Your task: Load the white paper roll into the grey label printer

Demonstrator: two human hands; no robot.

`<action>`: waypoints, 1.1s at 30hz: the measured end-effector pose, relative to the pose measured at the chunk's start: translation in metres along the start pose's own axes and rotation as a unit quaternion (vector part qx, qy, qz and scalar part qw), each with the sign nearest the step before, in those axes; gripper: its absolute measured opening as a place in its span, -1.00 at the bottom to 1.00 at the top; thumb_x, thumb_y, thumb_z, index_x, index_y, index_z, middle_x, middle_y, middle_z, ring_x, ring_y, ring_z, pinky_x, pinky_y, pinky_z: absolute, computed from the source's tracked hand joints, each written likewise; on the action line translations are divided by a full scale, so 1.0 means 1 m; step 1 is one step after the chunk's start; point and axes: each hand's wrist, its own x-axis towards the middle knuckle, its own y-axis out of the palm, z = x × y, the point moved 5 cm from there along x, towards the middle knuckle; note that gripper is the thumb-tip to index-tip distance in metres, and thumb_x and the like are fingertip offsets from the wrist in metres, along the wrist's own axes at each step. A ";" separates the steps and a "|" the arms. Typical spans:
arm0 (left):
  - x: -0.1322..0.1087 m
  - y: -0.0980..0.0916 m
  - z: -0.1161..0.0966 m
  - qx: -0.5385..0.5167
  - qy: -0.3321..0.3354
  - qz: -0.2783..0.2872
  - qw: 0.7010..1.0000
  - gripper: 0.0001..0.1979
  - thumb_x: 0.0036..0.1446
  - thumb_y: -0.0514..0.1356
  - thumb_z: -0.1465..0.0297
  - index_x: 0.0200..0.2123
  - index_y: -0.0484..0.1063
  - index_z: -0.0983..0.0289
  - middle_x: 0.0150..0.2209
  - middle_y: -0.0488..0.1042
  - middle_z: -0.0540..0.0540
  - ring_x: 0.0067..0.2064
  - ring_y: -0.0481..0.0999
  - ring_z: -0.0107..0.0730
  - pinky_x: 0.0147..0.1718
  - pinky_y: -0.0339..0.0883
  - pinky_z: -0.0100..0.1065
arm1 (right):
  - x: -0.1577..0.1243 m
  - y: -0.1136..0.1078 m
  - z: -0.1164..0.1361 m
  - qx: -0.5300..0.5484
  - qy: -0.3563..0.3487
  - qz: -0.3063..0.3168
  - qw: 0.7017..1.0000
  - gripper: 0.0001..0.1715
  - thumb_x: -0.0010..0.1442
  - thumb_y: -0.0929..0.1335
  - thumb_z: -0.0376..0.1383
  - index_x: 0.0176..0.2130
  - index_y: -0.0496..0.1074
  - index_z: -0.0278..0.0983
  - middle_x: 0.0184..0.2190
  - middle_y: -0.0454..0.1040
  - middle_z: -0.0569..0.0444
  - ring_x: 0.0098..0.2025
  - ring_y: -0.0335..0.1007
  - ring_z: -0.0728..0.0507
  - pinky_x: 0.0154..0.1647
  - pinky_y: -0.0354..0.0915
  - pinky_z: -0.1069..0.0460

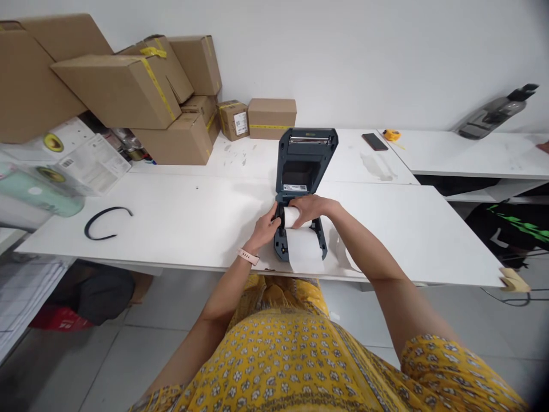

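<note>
A dark label printer [281, 243] stands on the white table with its lid [306, 154] raised. Inside it lies a white label roll [291, 217], and a loose strip of label paper [303, 252] hangs out over the printer's front. My right hand [309, 209] is closed over the top and right of the roll. At the printer's left side, my left hand [265, 228] rests with its fingers bent against the edge beside the roll. Those fingertips are partly lost against the dark housing.
Cardboard boxes [115, 91] are piled at the back left. A black headband [90, 223] lies on the table [180, 212] at left. Behind the printer, to the right, are a phone [374, 142] and a yellow tape measure [392, 135]. A bottle [493, 114] stands farther right.
</note>
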 end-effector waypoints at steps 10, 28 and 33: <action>-0.002 0.003 0.004 -0.004 -0.003 0.014 1.000 -0.29 0.29 0.17 0.20 0.46 0.16 0.17 0.24 0.53 0.15 0.18 0.55 -0.02 0.20 0.39 -0.12 | -0.071 -0.081 -0.027 0.214 -0.094 -0.470 0.851 -0.44 0.37 0.25 0.15 0.01 0.57 -0.14 -0.01 0.63 -0.05 0.08 0.54 -0.33 0.13 0.43 -0.22; -0.142 0.041 -0.038 0.260 0.360 -0.155 0.882 -0.88 0.31 0.26 0.35 -0.18 0.63 0.05 -0.08 0.63 0.12 0.08 0.50 -0.16 0.32 0.24 0.09 | -0.132 -0.036 0.013 0.278 -0.100 -0.550 0.781 -0.45 0.42 0.19 0.15 0.16 0.50 0.02 0.19 0.52 0.05 0.33 0.34 -0.30 0.42 0.21 -0.31; -0.157 0.050 -0.033 0.213 0.418 -0.106 0.877 -0.79 0.29 0.24 0.49 -0.20 0.61 0.04 -0.23 0.61 0.04 -0.05 0.48 -0.28 0.28 0.23 -0.09 | -0.147 0.041 0.035 0.263 -0.083 -0.527 0.804 -0.51 0.43 0.22 -0.01 0.26 0.41 0.03 0.36 0.38 0.04 0.49 0.11 -0.31 0.51 0.07 -0.38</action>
